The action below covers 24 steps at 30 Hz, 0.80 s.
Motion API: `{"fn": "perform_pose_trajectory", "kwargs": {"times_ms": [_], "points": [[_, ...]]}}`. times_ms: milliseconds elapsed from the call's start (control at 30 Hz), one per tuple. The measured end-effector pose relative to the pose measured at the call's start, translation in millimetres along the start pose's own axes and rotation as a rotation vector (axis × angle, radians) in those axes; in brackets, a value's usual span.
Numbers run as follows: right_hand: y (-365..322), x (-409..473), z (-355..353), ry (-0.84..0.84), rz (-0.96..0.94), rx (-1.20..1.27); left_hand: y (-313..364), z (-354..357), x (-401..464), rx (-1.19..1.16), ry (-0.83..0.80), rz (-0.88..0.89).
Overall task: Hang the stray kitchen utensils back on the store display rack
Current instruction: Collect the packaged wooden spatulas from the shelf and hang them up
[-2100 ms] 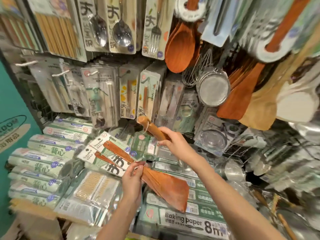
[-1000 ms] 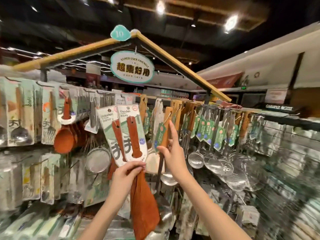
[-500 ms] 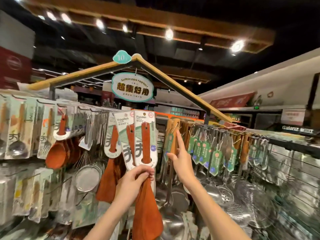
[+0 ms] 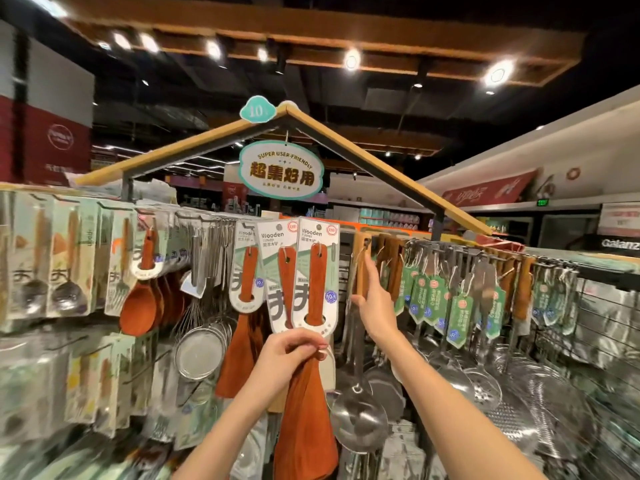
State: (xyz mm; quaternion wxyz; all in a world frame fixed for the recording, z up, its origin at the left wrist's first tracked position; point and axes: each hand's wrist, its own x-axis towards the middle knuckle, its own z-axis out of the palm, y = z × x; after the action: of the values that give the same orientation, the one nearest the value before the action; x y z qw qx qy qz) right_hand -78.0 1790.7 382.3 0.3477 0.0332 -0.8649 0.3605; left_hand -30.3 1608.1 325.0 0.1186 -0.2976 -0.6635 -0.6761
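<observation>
Left hand [image 4: 289, 355] pinches two carded wooden turners [image 4: 304, 292] at the neck, long axis upright, just left of the hook row [image 4: 360, 237]. Right hand [image 4: 375, 299], nearer, curls around a wood-handled ladle [image 4: 358, 344] hanging there.

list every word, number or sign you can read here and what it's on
"SUPER USER-FRIENDLY": hanging oval sign, above large Chinese characters.
"10": small teal badge at the roof peak.
"Wooden": cards of the packaged turners held by the left hand.
"Galanz": dark sign, cut off.
Green tags: blurred.
</observation>
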Motion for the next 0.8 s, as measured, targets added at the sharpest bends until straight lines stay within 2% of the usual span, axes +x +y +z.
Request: {"fn": "perform_pose_trajectory", "kwargs": {"times_ms": [133, 233, 333, 400, 433, 500, 567, 700, 800], "points": [[10.9, 4.3, 4.0, -0.025, -0.039, -0.078, -3.3, -5.7, -0.1, -0.031, -0.02, -0.018], [14.0, 5.5, 0.6, -0.013, 0.034, -0.099, -5.2, -7.9, -0.3, -0.049, -0.008, -0.019], [6.5, 1.8, -6.5, 0.135, 0.084, -0.081, -5.9, -6.4, -1.6, -0.071, -0.015, -0.028], [-6.1, -3.9, -13.8, 0.188, 0.03, 0.074, -5.7, -2.7, -2.0, -0.064, -0.031, -0.039], [-14.6, -7.2, -17.5, 0.14, 0.003, 0.206, -5.0, 0.2, -1.7, -0.052, -0.041, -0.042], [-35.0, -17.8, -24.0, -0.101, -0.028, 0.512, -3.4, 7.5, -1.4, -0.037, -0.077, -0.048], [-46.6, -26.5, -22.6, -0.267, -0.073, 0.662, -0.4, 12.9, -3.4, -0.051, -0.1, -0.052], [-57.5, -35.7, -5.4, -0.271, -0.09, 0.764, 2.1, -1.2, -16.2, -0.031, -0.079, -0.086], [-68.6, -38.2, 16.2, -0.299, -0.091, 0.748, -1.9, -28.9, -30.3, 0.023, -0.04, -0.092]]}}
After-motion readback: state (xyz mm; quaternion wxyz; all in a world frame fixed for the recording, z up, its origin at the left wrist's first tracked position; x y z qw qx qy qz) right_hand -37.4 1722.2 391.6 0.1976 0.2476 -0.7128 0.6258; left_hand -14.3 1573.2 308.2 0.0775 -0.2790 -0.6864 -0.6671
